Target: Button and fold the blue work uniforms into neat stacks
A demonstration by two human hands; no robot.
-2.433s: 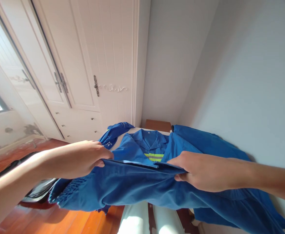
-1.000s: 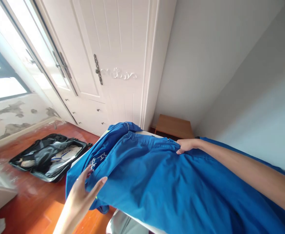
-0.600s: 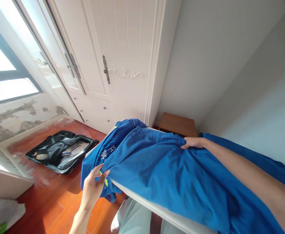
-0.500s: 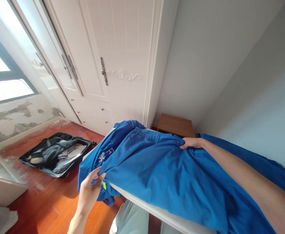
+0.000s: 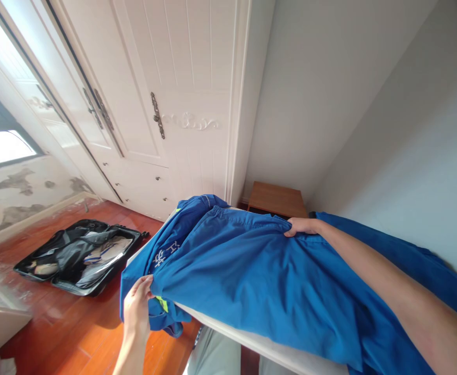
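Blue trousers (image 5: 236, 265) with a gathered elastic waistband lie spread across a pale board-like surface (image 5: 247, 333). My left hand (image 5: 137, 302) pinches the near left corner of the trousers between thumb and fingertips. At the far side, my right hand (image 5: 303, 227) is closed on the waistband, with the forearm reaching over the cloth. Under the trousers on the left is a blue jacket (image 5: 136, 271) with white lettering and yellow-green patches. Part of it hangs over the surface's edge, and the trousers hide the rest.
An open black suitcase (image 5: 62, 273) holding clothes sits on the red wooden floor (image 5: 72, 333) at left. White wardrobe doors (image 5: 197, 62) rise ahead. Behind the trousers stands a brown wooden cabinet (image 5: 277, 198) against the grey wall. More blue cloth (image 5: 400, 245) lies at right.
The view has turned slightly right, so the room appears shifted left. My left hand still holds the trousers' corner, a little lower in view. My right hand keeps its hold on the waistband.
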